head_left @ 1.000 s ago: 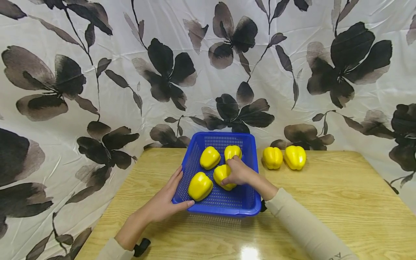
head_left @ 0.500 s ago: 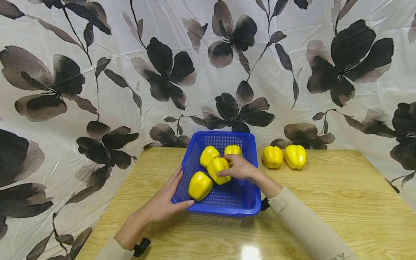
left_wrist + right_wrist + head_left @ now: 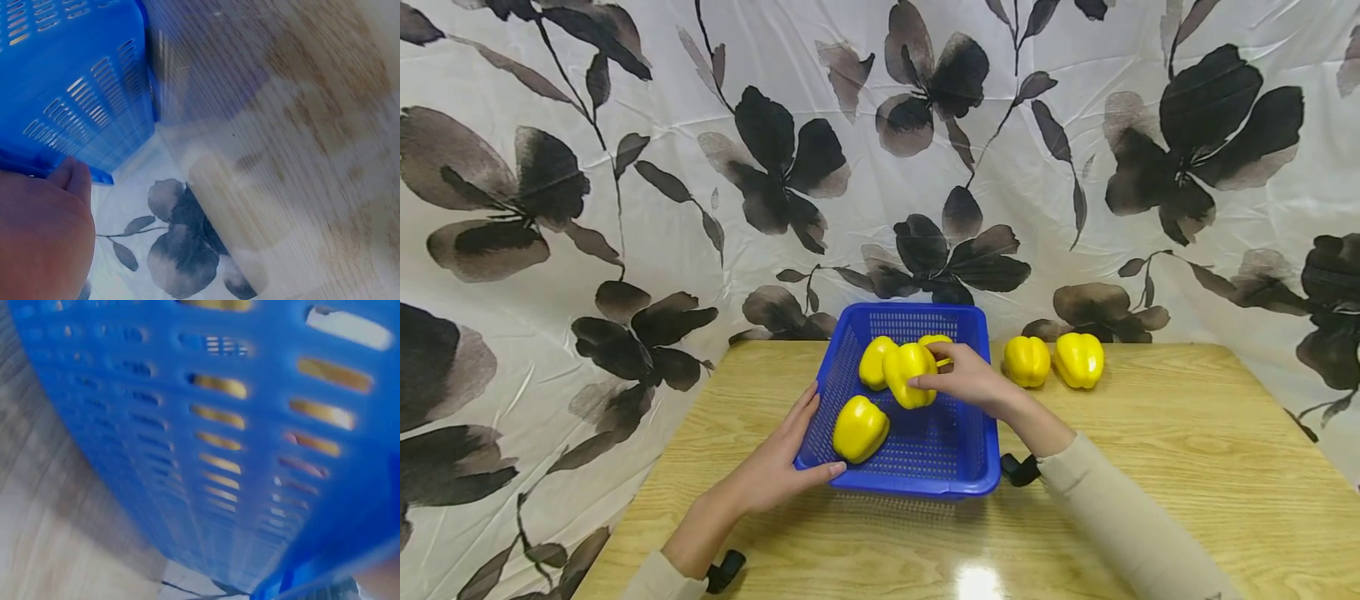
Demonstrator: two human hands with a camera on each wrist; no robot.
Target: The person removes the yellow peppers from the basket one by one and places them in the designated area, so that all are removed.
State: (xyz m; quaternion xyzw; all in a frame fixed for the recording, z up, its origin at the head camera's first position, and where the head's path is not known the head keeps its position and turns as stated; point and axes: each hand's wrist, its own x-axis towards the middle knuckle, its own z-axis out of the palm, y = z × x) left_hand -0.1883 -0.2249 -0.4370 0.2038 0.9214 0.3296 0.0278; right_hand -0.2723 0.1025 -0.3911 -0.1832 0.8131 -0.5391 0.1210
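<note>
In the head view, my right hand (image 3: 968, 382) grips a yellow bell pepper (image 3: 904, 375) between thumb and fingers, inside a blue slotted plastic basket (image 3: 917, 487). Three more yellow peppers lie in it: one at the front left (image 3: 859, 429), one at the back left (image 3: 872, 364), and one at the back right (image 3: 934, 339), mostly hidden behind the held pepper and my hand. My left hand (image 3: 771, 471) holds the basket's left rim near the front corner, thumb on top. The left wrist view shows fingers (image 3: 76, 180) against the rim.
Two yellow peppers, one nearer the basket (image 3: 1027, 362) and one farther right (image 3: 1079, 360), stand at the back of the wooden table (image 3: 1150, 450). A flower-printed cloth (image 3: 865, 192) hangs behind. The right wrist view is filled mostly by the basket's slotted wall (image 3: 181, 444).
My right hand has lifted the gripped pepper and carried it toward the back of the basket, beside the back-left pepper. My left hand has stayed on the rim.
</note>
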